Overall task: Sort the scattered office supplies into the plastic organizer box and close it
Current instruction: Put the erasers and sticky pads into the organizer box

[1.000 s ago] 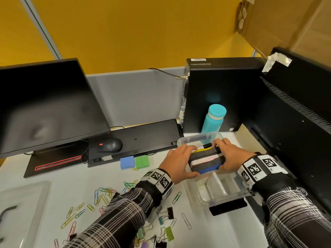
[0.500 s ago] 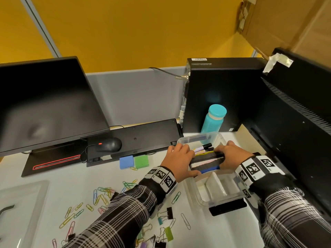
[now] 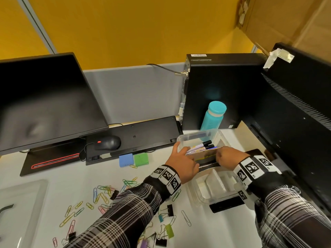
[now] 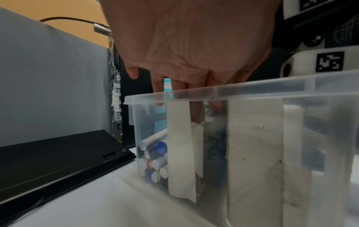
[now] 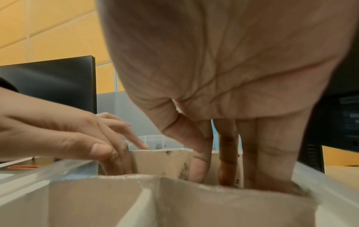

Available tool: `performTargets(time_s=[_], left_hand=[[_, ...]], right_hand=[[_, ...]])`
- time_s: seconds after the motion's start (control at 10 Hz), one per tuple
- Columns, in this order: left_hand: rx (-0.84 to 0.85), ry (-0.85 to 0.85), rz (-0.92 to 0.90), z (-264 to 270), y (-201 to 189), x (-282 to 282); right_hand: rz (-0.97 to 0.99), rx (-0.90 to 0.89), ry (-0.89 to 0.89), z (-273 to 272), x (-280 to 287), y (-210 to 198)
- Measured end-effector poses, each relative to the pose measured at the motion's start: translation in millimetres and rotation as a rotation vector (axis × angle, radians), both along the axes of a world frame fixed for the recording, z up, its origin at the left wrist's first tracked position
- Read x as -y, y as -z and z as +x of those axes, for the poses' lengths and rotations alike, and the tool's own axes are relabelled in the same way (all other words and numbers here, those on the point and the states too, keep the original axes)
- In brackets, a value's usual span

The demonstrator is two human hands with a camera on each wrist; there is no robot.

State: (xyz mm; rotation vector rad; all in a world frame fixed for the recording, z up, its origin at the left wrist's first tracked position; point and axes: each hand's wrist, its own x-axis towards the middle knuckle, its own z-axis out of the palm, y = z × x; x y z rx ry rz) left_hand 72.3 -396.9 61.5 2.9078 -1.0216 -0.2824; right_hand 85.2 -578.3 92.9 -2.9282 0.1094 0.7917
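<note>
The clear plastic organizer box [image 3: 200,198] stands on the white desk, right of centre, split by pale dividers. Several markers [image 3: 202,146] lie in its far compartment, their caps showing through the wall [image 4: 155,159]. A dark stack of flat pads [image 3: 207,159] with yellow and white edges sits low in the middle compartment. My left hand [image 3: 182,158] is at its left end, fingers [image 4: 196,110] reaching straight down inside the box. My right hand [image 3: 227,157] is at its right end, fingers [image 5: 270,153] also pointing straight down into the compartment. Both near compartments hold nothing.
Coloured paper clips [image 3: 105,190] and binder clips [image 3: 164,212] are scattered left and in front of the box. Blue [image 3: 126,159] and green [image 3: 141,158] pads lie by the keyboard [image 3: 136,136]. A clear lid [image 3: 21,203] lies far left. A teal bottle [image 3: 213,117] and PC tower [image 3: 223,90] stand behind the box.
Both hands have lowered the stack from above the rim down into the middle compartment, and the fingers now reach into the box.
</note>
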Motion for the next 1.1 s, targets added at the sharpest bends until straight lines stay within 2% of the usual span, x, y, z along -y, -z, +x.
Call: performTargets(time_s=[0.1, 0.2, 0.3, 0.4, 0.7, 0.9, 1.0, 1.1], left_hand=[[-0.079, -0.012, -0.003, 4.6, -2.3, 0.5], [-0.122, 0.000, -0.006, 4.4, -2.7, 0.0], [-0.092, 0.013, 0.062, 1.4, 0.2, 2.9], [-0.097, 0.019, 0.112, -0.5, -1.9, 8.2], [-0.114, 0.020, 0.158, -0.5, -9.9, 10.5], [-0.162, 0.035, 0.264, 2.9, -20.4, 19.1], [-0.194, 0.026, 0.244, 4.7, -19.8, 18.5], [-0.219, 0.032, 0.150, 2.3, -20.3, 12.0]], right_hand=[[-0.042, 0.021, -0.013, 2.5, 3.7, 4.4], [-0.106, -0.044, -0.047, 2.1, 0.6, 7.2], [-0.127, -0.130, -0.103, -0.5, -3.4, 15.3], [-0.119, -0.164, -0.058, -1.3, -8.4, 11.9], [0.035, -0.082, 0.079, 16.4, -7.4, 16.3], [-0.012, -0.134, 0.127, 9.1, -15.5, 19.7], [0.059, -0.110, 0.274, 18.3, -13.6, 22.4], [0.140, -0.099, 0.333, 20.8, -17.2, 24.6]])
